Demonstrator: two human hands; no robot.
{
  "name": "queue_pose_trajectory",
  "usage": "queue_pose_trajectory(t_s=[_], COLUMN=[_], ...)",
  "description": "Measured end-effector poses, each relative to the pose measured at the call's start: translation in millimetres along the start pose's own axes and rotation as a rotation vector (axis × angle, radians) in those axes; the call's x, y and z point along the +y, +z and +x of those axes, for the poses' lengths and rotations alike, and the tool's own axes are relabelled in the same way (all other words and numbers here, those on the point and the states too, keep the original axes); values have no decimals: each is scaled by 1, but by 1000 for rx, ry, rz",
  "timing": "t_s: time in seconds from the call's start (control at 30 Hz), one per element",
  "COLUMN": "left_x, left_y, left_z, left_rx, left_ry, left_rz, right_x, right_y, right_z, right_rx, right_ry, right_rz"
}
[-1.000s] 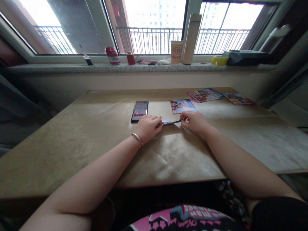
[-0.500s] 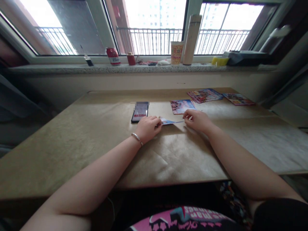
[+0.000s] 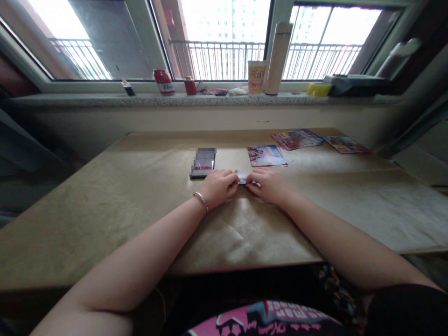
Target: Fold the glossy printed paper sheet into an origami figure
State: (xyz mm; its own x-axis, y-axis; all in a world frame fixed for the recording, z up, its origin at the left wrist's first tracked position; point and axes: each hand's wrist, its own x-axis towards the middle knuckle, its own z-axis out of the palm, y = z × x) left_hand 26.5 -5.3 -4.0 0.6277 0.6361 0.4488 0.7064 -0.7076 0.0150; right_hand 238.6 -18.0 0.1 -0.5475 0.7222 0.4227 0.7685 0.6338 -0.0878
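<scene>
The right hand [image 3: 269, 185] has slid leftward along the folded paper [image 3: 242, 177] — now nearly meeting the left hand [image 3: 220, 185]. Both rest knuckles-up on the table [image 3: 105, 205], fingers curled and pinching the small paper between them, just beside the phone [image 3: 203, 163].

Daylight blows out the windows [image 3: 224, 37] way beyond the left hand [image 3: 219, 186], the table [image 3: 122, 196] looks dim-ish, corners bend and smear, and the phone [image 3: 203, 162] just past it is pixelated.
</scene>
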Motion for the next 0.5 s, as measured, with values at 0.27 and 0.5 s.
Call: queue_pose_trajectory(t_s=[0.27, 0.5], left_x=[2, 2], left_y=[6, 4], left_z=[4, 3], left_rx=[-12, 5], left_ry=[29, 11], left_rz=[38, 20], right_x=[-8, -4], right_y=[7, 4], right_z=[3, 3], right_rx=[26, 43], right_ry=[3, -35], right_rz=[-18, -13])
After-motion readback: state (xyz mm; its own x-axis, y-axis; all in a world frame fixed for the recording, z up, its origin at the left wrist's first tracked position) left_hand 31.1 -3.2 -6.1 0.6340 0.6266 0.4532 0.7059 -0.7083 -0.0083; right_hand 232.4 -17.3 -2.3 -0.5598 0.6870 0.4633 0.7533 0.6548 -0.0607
